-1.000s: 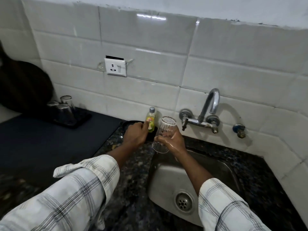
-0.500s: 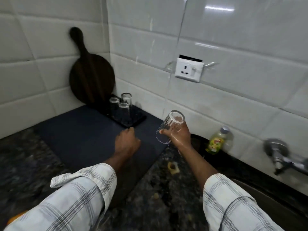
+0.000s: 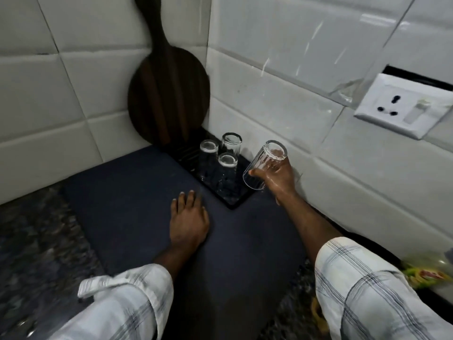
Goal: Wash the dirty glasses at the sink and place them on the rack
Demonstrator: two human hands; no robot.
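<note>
Rack (image 3: 237, 201), in the head view, is a black tray in the tiled corner of the desk, carrying three glasses (image 3: 228, 168) that stand close together. The right hand (image 3: 278, 179) hovers over the rack's right edge, its grip curled round a clear glass (image 3: 263, 165) held tilted in the air, clear of the rack. The left hand (image 3: 190, 217) lies flat on the dark mat (image 3: 122, 204) just in front of the rack, grip spread. A round wooden board (image 3: 169, 94) leans behind the rack.
</note>
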